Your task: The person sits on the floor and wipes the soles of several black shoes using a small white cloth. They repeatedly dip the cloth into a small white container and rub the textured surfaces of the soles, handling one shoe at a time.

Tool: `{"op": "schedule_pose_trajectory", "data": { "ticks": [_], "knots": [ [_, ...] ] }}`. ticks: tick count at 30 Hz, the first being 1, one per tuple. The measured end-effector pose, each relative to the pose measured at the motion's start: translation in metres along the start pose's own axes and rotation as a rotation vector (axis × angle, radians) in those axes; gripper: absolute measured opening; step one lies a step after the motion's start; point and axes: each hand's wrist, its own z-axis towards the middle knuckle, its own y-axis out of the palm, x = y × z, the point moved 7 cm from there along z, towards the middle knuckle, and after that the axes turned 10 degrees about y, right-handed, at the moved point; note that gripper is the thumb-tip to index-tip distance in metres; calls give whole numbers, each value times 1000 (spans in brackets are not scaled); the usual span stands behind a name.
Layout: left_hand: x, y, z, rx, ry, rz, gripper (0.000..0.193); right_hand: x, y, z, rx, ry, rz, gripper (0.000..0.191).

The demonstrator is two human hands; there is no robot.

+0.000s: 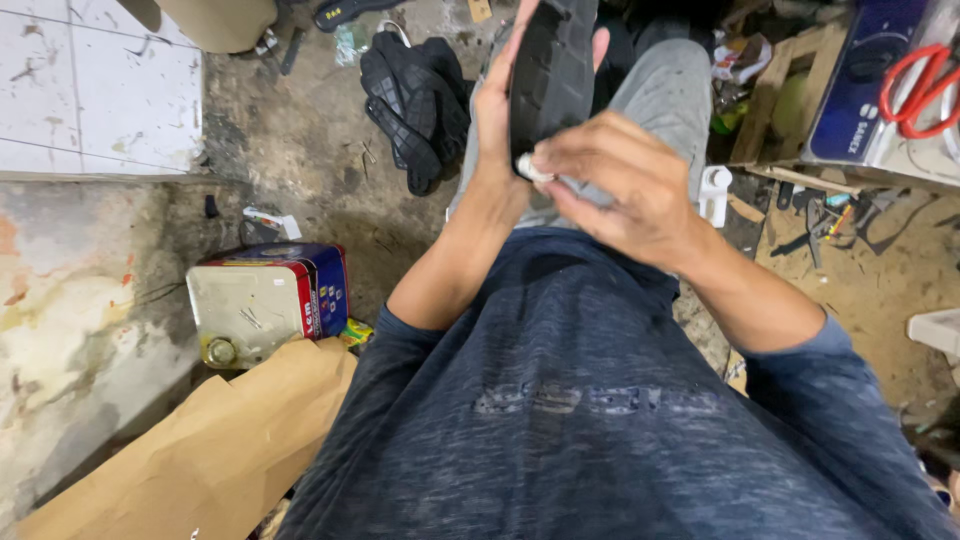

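Observation:
My left hand (497,105) grips a black shoe sole (552,70) upright in front of me, tread side facing me, fingers wrapped around its far edge. My right hand (615,185) is closed on a small white object (533,167), perhaps a tube tip, pressed against the sole's lower end. Both forearms rise from my dark blue long-sleeved shirt. My grey trouser leg (665,90) shows behind the sole.
Several black soles (415,100) lie on the dirty floor. A rectangular metal can (265,300) sits at left beside brown paper (210,450). Red-handled scissors (920,85) rest on a box at right; a small white bottle (714,195) stands by scattered tools.

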Motion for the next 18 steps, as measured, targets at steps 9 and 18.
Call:
{"op": "schedule_pose_trajectory", "data": {
  "ticks": [9,18],
  "knots": [
    [28,49,9,-122,-57,-45,44,-5,-19,3,17,108,-13,23],
    [19,58,7,-140,-59,29,47,-9,-16,3,101,132,18,22]
  ]
}}
